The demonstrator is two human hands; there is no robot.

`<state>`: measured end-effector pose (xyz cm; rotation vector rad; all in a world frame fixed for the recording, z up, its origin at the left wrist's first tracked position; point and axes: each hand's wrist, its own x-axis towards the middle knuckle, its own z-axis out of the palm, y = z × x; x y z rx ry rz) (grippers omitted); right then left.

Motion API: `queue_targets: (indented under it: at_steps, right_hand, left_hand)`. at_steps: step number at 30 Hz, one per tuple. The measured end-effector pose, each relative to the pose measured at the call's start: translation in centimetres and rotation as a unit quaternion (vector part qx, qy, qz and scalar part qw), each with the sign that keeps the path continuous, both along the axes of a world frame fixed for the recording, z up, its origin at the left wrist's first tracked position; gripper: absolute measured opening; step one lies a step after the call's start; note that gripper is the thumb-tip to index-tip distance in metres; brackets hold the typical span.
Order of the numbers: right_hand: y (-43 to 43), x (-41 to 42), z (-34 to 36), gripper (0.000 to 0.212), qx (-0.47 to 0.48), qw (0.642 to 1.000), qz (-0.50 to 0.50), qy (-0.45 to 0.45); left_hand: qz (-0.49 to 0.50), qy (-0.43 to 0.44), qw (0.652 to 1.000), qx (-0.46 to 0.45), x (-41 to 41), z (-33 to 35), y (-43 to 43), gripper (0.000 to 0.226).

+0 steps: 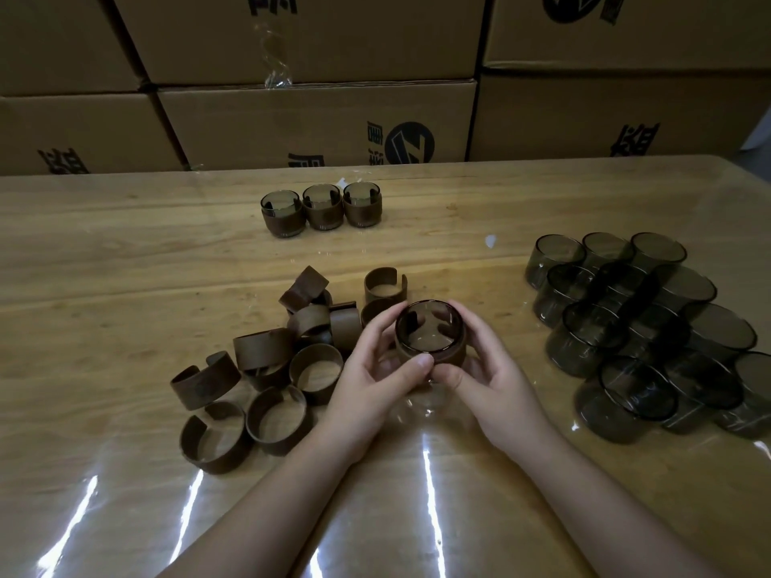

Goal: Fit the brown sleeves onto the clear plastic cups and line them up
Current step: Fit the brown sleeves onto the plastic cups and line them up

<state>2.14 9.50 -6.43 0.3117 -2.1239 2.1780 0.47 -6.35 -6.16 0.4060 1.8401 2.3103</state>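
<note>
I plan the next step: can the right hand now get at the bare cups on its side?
Probably yes, but not yet: the right hand and left hand grip the sleeved cup. Nothing lies between it and the bare cups.

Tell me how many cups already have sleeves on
4: three sleeved cups in a row at the table's far side, one cup held between left hand and right hand.
</note>
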Motion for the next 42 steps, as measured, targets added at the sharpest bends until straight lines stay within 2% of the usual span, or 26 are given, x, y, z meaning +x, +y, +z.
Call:
queue_targets:
  at_steps: [9,14,17,24,26,29,32,35,38,42]
  right_hand:
    - [0.2,0.2,0.5,0.054,-0.018,0.999,-0.03,-0.004]
    - [0.2,0.0,0.6,0.052,-0.037,0.999,-0.023,-0.019]
    - [0.3,0.0,0.8,0.051,-0.038,0.999,-0.026,-0.024]
    - [0.0,0.2,1.2,0.061,-0.012,0.998,-0.04,-0.041]
    - [0.2,-0.1,1.5,0.059,-0.036,0.996,-0.045,-0.061]
    - [0.5,-1.1,2.0,0.059,-0.145,0.983,-0.051,-0.105]
    - [0.6,-2.8,3.0,0.06,-0.174,0.977,-0.081,-0.096]
    - [0.1,-5.9,3.4,0.049,-0.179,0.972,-0.123,-0.087]
    - [-0.5,-10.6,3.6,0.043,-0.147,0.973,-0.151,-0.097]
    - [-0.7,-17.1,3.3,0.047,-0.079,0.975,-0.18,-0.106]
  left_hand:
    - [0.014,-0.017,1.0,0.0,0.1,0.2,0.0,0.061]
    - [0.034,-0.069,0.996,0.033,-0.2,0.2,0.0,0.054]
    - [0.033,-0.092,0.994,0.051,-0.4,0.1,0.0,0.062]
    - [0.022,-0.081,0.996,0.024,-0.2,0.5,-0.1,0.06]
    - [0.017,-0.084,0.996,0.037,-0.1,0.7,-0.1,0.052]
    - [0.033,-0.103,0.993,0.051,-0.1,0.9,0.1,0.041]
    - [0.04,-0.115,0.992,0.037,-0.1,0.9,0.2,0.023]
    - [0.044,-0.115,0.992,0.023,0.0,1.2,0.3,0.018]
    - [0.056,-0.116,0.992,0.016,0.0,1.4,0.3,0.017]
    - [0.048,-0.128,0.991,0.013,-0.1,1.3,0.4,0.016]
